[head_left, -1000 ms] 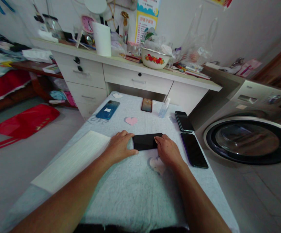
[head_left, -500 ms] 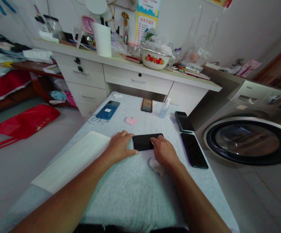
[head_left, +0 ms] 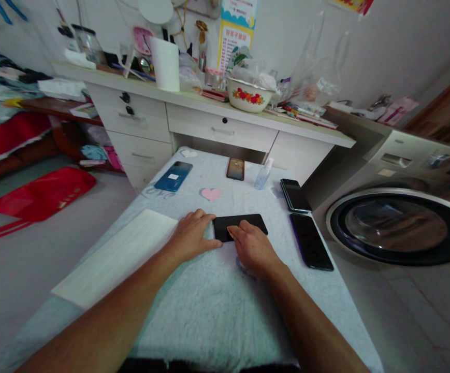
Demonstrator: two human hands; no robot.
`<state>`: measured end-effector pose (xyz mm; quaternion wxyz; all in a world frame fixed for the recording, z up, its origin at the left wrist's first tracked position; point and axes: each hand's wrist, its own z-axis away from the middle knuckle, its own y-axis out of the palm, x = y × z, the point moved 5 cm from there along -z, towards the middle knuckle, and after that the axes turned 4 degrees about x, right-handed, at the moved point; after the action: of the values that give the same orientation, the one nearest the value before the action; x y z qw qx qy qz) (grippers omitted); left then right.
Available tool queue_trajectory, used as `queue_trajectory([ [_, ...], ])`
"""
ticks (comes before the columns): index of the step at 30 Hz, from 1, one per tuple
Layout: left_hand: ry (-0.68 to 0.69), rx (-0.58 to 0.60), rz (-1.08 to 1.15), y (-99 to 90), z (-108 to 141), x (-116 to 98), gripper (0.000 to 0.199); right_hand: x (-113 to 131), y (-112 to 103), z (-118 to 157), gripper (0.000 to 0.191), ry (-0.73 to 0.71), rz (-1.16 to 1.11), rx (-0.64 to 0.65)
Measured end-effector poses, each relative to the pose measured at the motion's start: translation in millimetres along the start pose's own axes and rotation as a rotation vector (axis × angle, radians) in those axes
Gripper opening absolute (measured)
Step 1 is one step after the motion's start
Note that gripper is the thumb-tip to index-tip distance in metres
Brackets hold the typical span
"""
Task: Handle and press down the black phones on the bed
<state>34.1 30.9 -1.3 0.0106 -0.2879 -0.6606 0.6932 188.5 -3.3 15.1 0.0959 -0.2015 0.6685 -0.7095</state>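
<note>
A black smartphone (head_left: 253, 221) lies sideways, screen up, in front of me on the cloth-covered table (head_left: 209, 311). My left hand (head_left: 193, 233) grips its left end, thumb at the near edge and fingers at the far edge. Over the middle of the screen is my right hand (head_left: 252, 246), its fingers bunched together and bent down against the glass. A small pale orange bit shows at those fingertips; whether it is a nail or something held, I cannot tell. Left of my left hand lies a long whitish cloth or sheet (head_left: 119, 259).
At the right edge lie a dark phone (head_left: 312, 242) and stacked phones (head_left: 295, 195). Farther back are a spray bottle (head_left: 262, 175), a brown phone (head_left: 235, 169) and a blue phone (head_left: 173, 176). A desk (head_left: 220, 124) stands behind, a washing machine (head_left: 399, 207) to the right.
My right hand has slid left across the phone's screen, from near its right end to the middle, uncovering the right end. My left hand has stayed put.
</note>
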Motion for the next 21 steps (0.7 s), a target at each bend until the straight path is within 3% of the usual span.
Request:
queue_trajectory([
  [9,0.005,-0.004,0.008,1.2,1,1,0.066,0,-1,0,0.037,0.020,-0.013,0.036],
  [21,-0.003,0.004,0.001,0.7,1,2,0.065,-28,-3,4,0.039,0.158,0.006,0.003],
])
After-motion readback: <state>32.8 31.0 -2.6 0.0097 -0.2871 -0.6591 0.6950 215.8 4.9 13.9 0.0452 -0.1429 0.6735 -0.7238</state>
